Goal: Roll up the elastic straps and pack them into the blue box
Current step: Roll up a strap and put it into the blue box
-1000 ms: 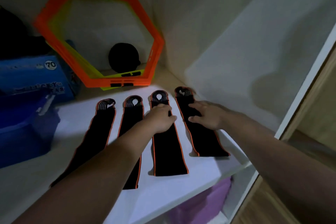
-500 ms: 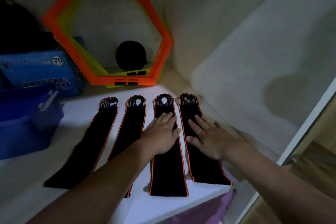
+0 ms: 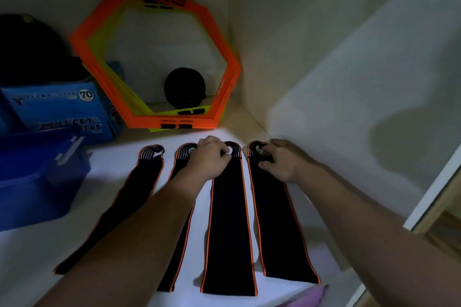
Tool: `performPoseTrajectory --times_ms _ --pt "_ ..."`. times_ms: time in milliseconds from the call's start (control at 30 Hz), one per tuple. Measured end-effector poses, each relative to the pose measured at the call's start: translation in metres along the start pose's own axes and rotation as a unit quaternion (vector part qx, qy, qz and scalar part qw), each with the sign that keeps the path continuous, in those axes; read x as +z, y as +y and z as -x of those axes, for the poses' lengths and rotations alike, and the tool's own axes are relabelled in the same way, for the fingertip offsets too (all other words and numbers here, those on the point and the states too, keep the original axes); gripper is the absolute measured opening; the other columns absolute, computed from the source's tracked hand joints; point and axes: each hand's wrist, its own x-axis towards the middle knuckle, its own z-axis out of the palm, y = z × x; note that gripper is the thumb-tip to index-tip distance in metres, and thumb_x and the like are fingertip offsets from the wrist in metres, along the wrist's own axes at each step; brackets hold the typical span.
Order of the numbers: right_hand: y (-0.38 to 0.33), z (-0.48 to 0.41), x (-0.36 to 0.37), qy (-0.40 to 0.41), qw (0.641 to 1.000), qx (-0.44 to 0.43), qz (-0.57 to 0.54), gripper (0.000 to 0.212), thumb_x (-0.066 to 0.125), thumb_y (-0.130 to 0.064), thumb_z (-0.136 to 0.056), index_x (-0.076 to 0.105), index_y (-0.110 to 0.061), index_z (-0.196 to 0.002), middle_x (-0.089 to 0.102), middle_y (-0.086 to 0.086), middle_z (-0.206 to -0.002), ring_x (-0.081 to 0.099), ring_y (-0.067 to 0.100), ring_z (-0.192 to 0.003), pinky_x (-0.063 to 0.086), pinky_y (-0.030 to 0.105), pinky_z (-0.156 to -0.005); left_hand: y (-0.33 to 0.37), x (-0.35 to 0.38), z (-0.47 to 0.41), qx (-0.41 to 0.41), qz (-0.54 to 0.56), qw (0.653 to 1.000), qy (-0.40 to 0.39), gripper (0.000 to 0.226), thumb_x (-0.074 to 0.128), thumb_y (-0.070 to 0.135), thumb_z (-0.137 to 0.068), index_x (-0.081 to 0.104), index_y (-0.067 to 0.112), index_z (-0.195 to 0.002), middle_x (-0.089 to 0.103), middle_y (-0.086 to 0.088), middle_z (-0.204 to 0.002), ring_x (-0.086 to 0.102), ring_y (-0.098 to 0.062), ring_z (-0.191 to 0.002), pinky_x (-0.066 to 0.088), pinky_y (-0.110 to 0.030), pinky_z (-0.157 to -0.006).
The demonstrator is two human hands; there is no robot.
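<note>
Four straps (image 3: 228, 219) flat on white shelf (image 3: 45, 252) (dim alcove) | left hand (image 3: 208, 159), right hand (image 3: 282, 161): grip state unclear at looped ends

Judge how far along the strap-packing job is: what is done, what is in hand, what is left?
Done: nothing rolled; all four straps lie flat on the white shelf.
In hand: left hand and right hand rest on the far ends of the third strap and rightmost strap.
Left: rolling all four, then packing them into the blue box.
</note>
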Motion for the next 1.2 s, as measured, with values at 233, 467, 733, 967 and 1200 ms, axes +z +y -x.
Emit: performPoseTrajectory --times_ms 233,467,733,967,1200 --pt "0.002 -0.018 0.007 0.024 0.999 0.009 0.04 0.048 0.054 -0.046 -0.084 0.067 -0.02 -0.121 0.07 0.007 -0.121 0.065 0.031 -0.109 0.055 0.037 -0.09 -0.002 -0.003 -0.014 -0.021 -0.014 0.999 -0.044 0.042 0.051 0.022 -0.09 0.065 0.016 -0.129 0.058 -0.004 -0.142 0.05 -0.029 -0.132 0.046 -0.047 -0.105" --pt "-0.008 0.008 -0.027 0.277 0.96 -0.033 -0.032 0.017 0.064 -0.038 -0.077 0.075 -0.027 -0.083 0.076 -0.008 -0.085 0.07 0.02 -0.08 0.056 0.033 -0.075 0.021 -0.042 -0.031 -0.012 0.047 0.999 -0.012 0.032 0.055 0.023 -0.095 0.072 0.014 -0.119 0.069 -0.01 -0.124 0.062 -0.032 -0.113 0.047 -0.03 -0.082" --pt "-0.05 0.015 -0.076 0.308 0.927 -0.09 -0.196 0.004 0.074 -0.021 -0.079 0.072 -0.023 -0.081 0.073 -0.003 -0.078 0.068 0.017 -0.074 0.056 0.035 -0.071 0.077 -0.106 -0.034 0.072 0.039 0.994 0.074 0.05 0.041 0.035 -0.076 0.075 0.006 -0.099 0.072 -0.017 -0.112 0.064 -0.034 -0.106 0.052 -0.04 -0.088" --pt "-0.059 0.001 -0.096 0.362 0.886 -0.062 -0.282 0.015 0.073 -0.01 -0.076 0.061 -0.015 -0.067 0.076 0.002 -0.109 0.07 0.019 -0.099 0.055 0.033 -0.089 0.095 -0.126 -0.002 0.149 0.129 0.966 0.165 0.043 0.049 0.029 -0.078 0.079 0.016 -0.107 0.076 0.0 -0.112 0.066 -0.013 -0.102 0.046 -0.015 -0.084" --pt "-0.07 0.006 -0.106 0.415 0.84 -0.035 -0.349 0.019 0.076 -0.014 -0.076 0.059 -0.014 -0.067 0.071 0.005 -0.066 0.066 0.027 -0.059 0.056 0.038 -0.059 0.094 -0.125 0.013 0.188 0.282 0.926 0.165 0.026 0.06 0.016 -0.076 0.076 0.023 -0.095 0.073 0.008 -0.093 0.067 -0.006 -0.078 0.058 -0.034 -0.075"
